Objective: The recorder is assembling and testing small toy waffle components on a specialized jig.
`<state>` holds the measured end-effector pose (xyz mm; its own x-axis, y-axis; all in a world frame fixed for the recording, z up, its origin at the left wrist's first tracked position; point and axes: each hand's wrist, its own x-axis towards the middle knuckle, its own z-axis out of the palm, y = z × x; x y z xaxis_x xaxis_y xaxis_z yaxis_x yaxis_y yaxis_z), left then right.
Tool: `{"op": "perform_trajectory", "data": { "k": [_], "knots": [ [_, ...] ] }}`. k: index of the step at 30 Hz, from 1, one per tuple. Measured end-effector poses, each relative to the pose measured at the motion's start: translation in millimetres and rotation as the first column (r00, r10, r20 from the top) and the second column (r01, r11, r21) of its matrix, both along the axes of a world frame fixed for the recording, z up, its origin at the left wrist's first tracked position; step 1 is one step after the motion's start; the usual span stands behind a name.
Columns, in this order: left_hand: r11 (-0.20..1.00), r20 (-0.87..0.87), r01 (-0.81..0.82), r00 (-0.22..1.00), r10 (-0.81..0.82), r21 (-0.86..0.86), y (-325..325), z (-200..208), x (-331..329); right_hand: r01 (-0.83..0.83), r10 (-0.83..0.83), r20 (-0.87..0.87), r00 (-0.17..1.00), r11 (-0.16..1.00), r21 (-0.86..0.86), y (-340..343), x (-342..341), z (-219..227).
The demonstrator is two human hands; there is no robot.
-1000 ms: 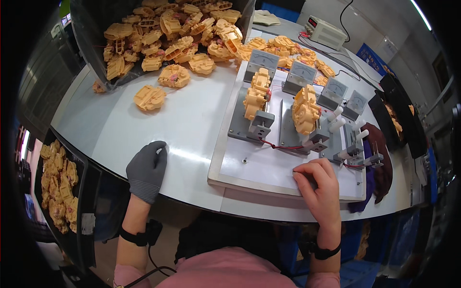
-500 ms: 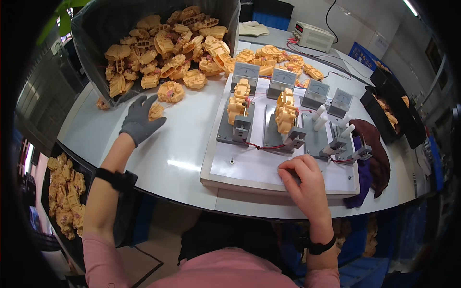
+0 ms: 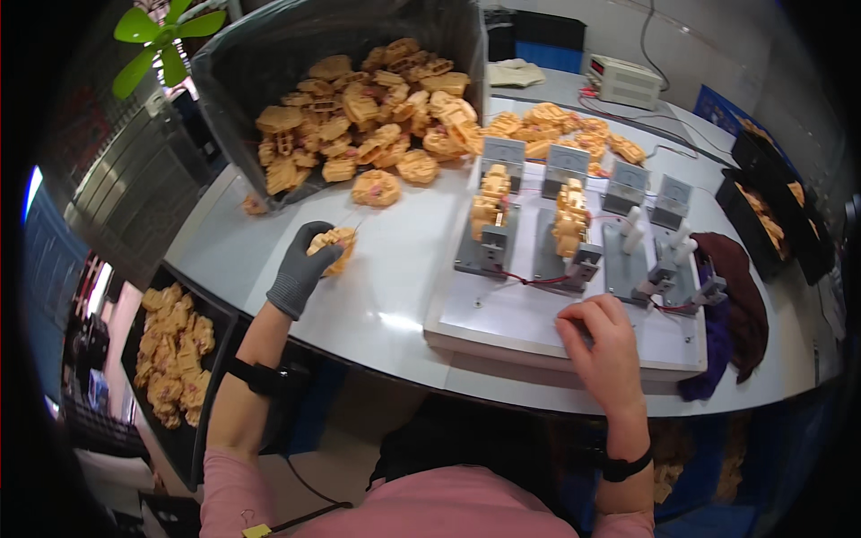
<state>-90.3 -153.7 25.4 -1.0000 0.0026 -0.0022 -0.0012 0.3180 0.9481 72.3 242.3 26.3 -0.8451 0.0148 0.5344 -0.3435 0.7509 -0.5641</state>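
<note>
My left hand [image 3: 301,272], in a grey glove, is closed on a yellow-orange plastic housing [image 3: 341,251] with many moulded slots. It holds the housing over the white table, left of the test board. My bare right hand [image 3: 606,348] rests at the front edge of the white test board [image 3: 457,316], fingers curled and nothing visible in them. On the board, one yellow housing [image 3: 490,202] sits in the leftmost grey fixture [image 3: 475,251], and another housing [image 3: 570,218] in the fixture beside it. Two fixtures with white pegs [image 3: 633,230] at the right hold no housing.
A lined bin [image 3: 224,99] lies open at the back left, spilling yellow housings [image 3: 377,112]. More fill a black crate [image 3: 235,334] at the lower left. Panel meters [image 3: 548,170] line the board's back. A power supply [image 3: 625,82] stands behind; dark cloths [image 3: 728,296] lie right.
My left hand has closed on the housing and drawn it toward me, away from the bin. My right hand stays at the board's front edge. The whole view has shifted.
</note>
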Motion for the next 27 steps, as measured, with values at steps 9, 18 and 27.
{"op": "perform_trajectory", "data": {
  "k": [9, 18, 27],
  "knots": [
    [0.352, -0.016, 0.191, 0.896, -0.444, 0.916, 72, 74, 103, 0.057, -0.046, 0.087, 0.995, 0.99, -0.126, 2, 9, 7],
    [0.269, 0.042, 0.141, 0.816, -0.576, 0.953, 130, 57, 117, -0.132, 0.09, -0.108, 0.99, 0.854, -0.503, -11, 41, 25],
    [0.084, 0.127, -0.095, 0.702, -0.701, 0.992, 159, 67, 123, 0.185, -0.322, -0.182, 0.929, 0.831, -0.525, 61, 15, 13]
  ]
}}
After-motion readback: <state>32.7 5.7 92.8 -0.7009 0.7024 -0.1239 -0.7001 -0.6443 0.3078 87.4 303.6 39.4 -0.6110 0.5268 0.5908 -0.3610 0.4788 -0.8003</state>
